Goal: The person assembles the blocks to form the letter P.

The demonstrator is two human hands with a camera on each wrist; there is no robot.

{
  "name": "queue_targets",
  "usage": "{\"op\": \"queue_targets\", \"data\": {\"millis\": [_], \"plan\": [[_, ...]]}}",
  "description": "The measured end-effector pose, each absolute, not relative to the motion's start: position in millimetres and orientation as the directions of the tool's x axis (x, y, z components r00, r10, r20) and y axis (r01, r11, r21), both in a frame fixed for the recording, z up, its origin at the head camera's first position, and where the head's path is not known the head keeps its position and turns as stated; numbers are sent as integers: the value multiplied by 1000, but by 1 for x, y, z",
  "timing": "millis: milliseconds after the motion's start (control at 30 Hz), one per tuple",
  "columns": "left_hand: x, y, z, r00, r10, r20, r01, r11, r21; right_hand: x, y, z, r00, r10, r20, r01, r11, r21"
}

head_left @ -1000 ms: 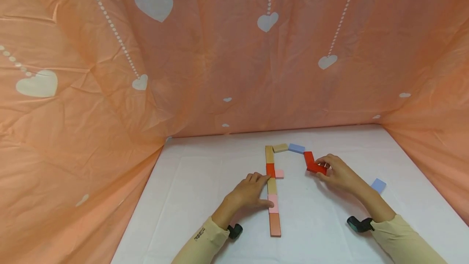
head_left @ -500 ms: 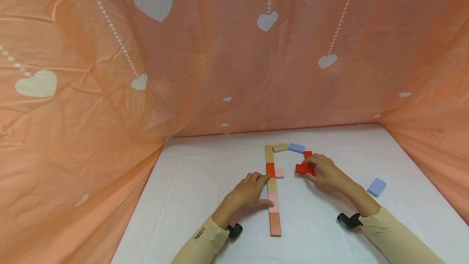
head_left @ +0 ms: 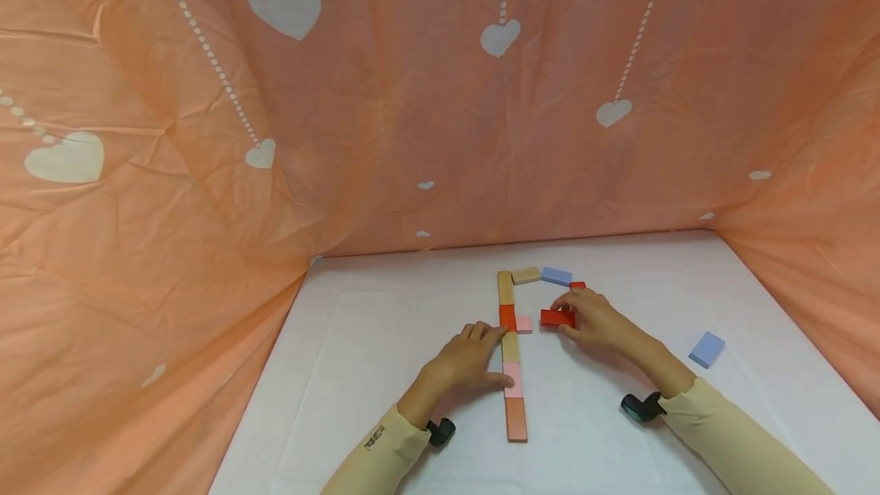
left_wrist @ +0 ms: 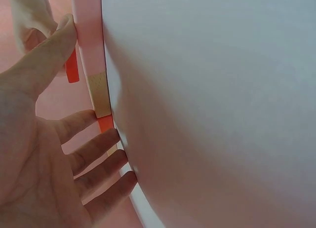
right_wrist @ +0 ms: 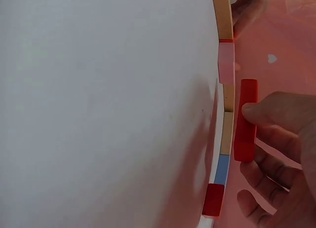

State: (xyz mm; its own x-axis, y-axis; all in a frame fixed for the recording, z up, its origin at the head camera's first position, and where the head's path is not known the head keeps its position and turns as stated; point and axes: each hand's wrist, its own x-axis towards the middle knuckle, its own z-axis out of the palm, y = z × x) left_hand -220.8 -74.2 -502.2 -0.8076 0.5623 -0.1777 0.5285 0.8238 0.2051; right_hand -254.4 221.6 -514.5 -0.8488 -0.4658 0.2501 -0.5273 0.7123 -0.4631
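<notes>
My right hand pinches a red block between thumb and fingers, just right of a small pink block. In the right wrist view the thumb lies on the long face of that red block. My left hand rests along a straight column of flat blocks, its fingertips at the red block and its thumb at the pink block. The left wrist view has the left hand with fingers spread, straight and touching the column.
From the column's top, a wooden block, a blue block and a partly hidden red block curve rightward. A separate blue block lies on the white table. An orange block ends the column. A peach curtain surrounds the table.
My right hand has carried the red block leftward, from near the curve's red end block toward the small pink block. The left hand stays in place.
</notes>
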Motion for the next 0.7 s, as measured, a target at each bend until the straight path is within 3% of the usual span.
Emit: {"op": "queue_targets", "data": {"millis": [700], "plan": [[-220, -74, -501, -813, 555, -177, 521, 828, 207, -262, 207, -515, -856, -496, 148, -507, 747, -430]]}}
